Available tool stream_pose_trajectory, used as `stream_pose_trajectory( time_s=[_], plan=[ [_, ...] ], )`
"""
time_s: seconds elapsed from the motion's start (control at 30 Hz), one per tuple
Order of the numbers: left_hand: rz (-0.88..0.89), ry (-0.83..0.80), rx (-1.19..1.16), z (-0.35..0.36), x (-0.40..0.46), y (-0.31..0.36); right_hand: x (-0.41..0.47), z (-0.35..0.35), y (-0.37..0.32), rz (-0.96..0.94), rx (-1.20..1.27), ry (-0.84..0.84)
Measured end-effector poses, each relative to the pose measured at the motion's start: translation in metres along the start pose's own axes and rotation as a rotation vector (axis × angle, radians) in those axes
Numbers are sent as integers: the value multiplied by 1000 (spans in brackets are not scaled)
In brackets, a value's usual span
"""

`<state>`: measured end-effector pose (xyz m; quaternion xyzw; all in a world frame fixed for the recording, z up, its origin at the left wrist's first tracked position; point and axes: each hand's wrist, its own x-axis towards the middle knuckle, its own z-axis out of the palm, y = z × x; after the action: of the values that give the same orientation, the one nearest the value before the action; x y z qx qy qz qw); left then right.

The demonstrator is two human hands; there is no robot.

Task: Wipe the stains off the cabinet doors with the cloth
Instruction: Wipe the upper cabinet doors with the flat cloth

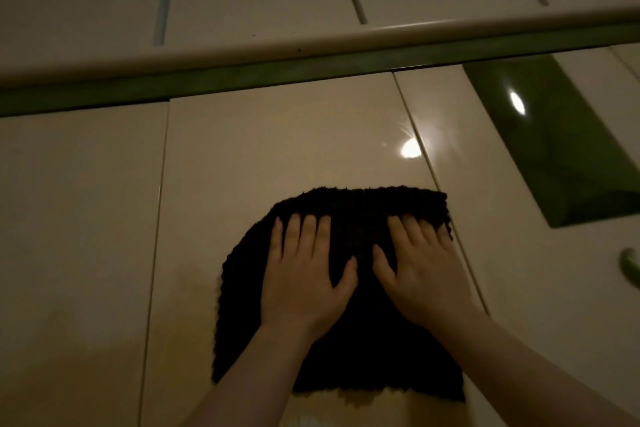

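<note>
Flat hands [306, 279] press nubby dark cloth [356, 218] on glossy door [277, 142].

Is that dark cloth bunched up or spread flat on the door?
Spread flat. The cloth lies open against the cabinet door, both palms pressed on it.

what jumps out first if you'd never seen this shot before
A dark cloth spread flat against the middle glossy cabinet door, with the left hand and right hand pressed open on it side by side. Above right of it, a bright light glare reflects off the door.
</note>
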<state>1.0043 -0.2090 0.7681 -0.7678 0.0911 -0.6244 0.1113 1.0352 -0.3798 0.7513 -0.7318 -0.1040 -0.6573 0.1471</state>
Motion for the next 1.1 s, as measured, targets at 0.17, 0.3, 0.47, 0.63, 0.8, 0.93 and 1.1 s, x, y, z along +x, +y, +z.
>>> stream_pose_trajectory(
  time_s=[0.17, 0.3, 0.47, 0.63, 0.8, 0.93, 1.1],
  plan=[
    [2, -63, -3, 3, -47, 10, -48, 3, -2, -7, 29, 2],
    [5, -100, 3, 6, -77, 18, -81, 4, -2, 4, 40, 6],
    [33, -132, 29, 8, -92, 23, -104, 3, -1, 25, 45, -44],
    [42, -109, 37, 5, -80, 20, -83, 0, -2, 14, 3, -73],
    [31, -27, 62, 1, -35, 1, -27, -3, -11, -24, -24, -39],
    [114, -14, 138, -4, 4, -23, 20, 2, -29, -28, -9, 19],
    [40, 8, 98, -8, 19, -50, 27, 11, -38, -23, 22, 66]
  ],
)
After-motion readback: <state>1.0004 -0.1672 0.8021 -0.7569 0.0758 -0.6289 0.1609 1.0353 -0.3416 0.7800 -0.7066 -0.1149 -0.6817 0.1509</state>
